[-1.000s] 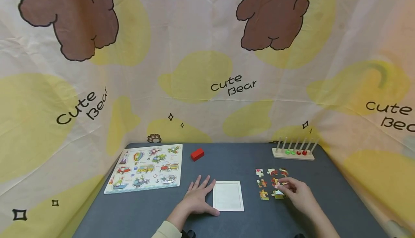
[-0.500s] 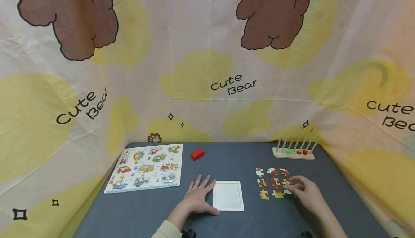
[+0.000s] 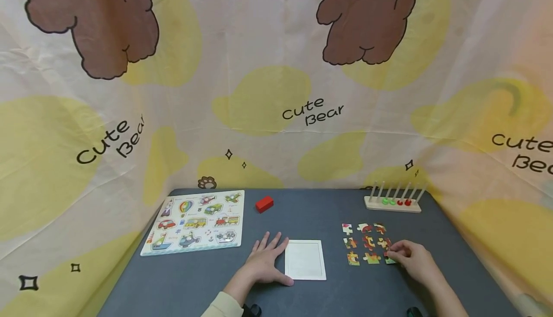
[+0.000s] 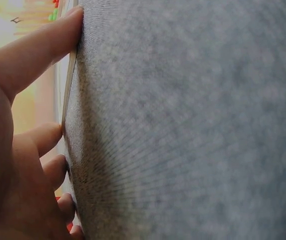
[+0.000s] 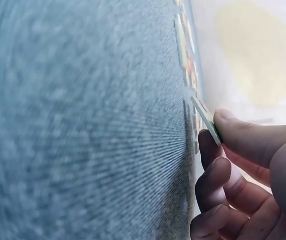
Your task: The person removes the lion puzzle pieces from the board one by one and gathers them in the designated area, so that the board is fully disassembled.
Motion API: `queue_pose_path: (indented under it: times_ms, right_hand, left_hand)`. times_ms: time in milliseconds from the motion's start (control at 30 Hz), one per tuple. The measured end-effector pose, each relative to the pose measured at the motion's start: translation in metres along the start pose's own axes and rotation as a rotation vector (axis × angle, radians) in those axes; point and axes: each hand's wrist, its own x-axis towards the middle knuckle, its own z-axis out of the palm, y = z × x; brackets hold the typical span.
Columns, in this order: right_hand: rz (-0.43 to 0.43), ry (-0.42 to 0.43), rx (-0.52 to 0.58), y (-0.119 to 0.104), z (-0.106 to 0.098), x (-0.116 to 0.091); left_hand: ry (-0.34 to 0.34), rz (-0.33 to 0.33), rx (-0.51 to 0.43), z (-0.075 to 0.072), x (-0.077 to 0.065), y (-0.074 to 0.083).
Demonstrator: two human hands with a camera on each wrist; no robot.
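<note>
In the head view my left hand [image 3: 264, 265] lies flat with fingers spread, thumb and index fingertip at the left edge of a white square puzzle tray [image 3: 305, 260]. The left wrist view shows its fingertips along the tray's thin edge. Between thumb and index finger my right hand [image 3: 415, 261] pinches a small jigsaw piece [image 5: 206, 121], tilted with one edge raised in the right wrist view. That piece is at the lower right corner of a loose grid of colourful jigsaw pieces [image 3: 368, 243], partly hidden by my fingertips.
A picture board [image 3: 194, 223] with vehicles lies at the back left, with a red block [image 3: 264, 204] beside it. At the back right stands a pegged wooden rack [image 3: 392, 204] with green and red beads. A printed curtain [image 3: 259, 101] hangs behind the table.
My right hand has moved rightward from the middle of the grid to its lower right corner with the jigsaw piece, uncovering the neighbouring pieces. The left hand stays at the tray.
</note>
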Motion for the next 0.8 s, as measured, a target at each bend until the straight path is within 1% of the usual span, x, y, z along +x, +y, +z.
queue_pose_path:
  times_ms: [133, 367, 600, 800]
  right_hand:
    - [0.001, -0.002, -0.023, 0.0017, 0.0011, 0.0009]
    - [-0.027, 0.016, -0.068, 0.0045, 0.0022, 0.0042]
    - [-0.027, 0.036, -0.084, 0.0050, 0.0018, 0.0051]
    - [-0.022, 0.037, -0.089, 0.0053, 0.0021, 0.0044]
  left_hand:
    - [-0.002, -0.002, 0.000, -0.0002, -0.0002, -0.0003]
    - [-0.002, -0.005, 0.000, -0.0012, 0.0004, 0.0007]
    - [0.001, 0.003, -0.002, -0.0023, -0.0011, 0.0018]
    - [0.005, 0.007, 0.005, -0.0012, -0.0009, 0.0010]
